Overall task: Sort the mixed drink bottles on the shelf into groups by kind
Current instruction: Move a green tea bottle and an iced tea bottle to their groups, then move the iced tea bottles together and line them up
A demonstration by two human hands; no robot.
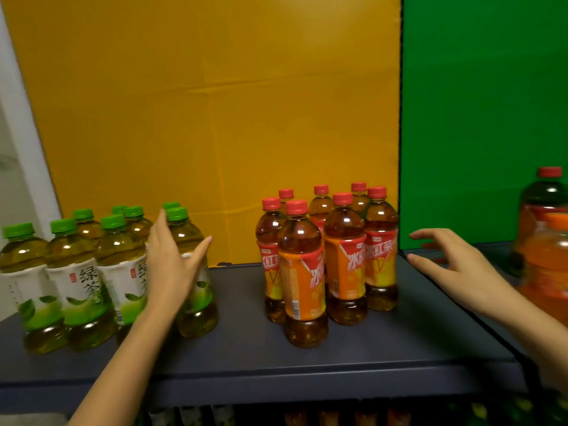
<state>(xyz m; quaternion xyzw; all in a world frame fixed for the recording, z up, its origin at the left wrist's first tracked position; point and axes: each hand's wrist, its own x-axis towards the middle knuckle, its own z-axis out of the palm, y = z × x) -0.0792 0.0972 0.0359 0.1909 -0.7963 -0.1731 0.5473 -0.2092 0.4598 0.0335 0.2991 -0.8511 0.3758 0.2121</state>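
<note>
Several green tea bottles [80, 281] with green caps and white labels stand grouped at the left of the dark shelf [246, 358]. Several iced red tea bottles [302, 272] with red caps and orange-red labels stand clustered at the middle right. My left hand [173, 265] is spread open against the rightmost green tea bottle [196, 302], fingers flat on its side, not closed around it. My right hand [458, 265] hovers open to the right of the red tea cluster, fingers curled and apart, holding nothing.
A yellow panel [215, 118] backs the shelf; a green panel [482, 118] backs the section to the right. Large bottles with red and orange caps [547, 247] stand at the far right. More bottles show on the shelf below [347, 416].
</note>
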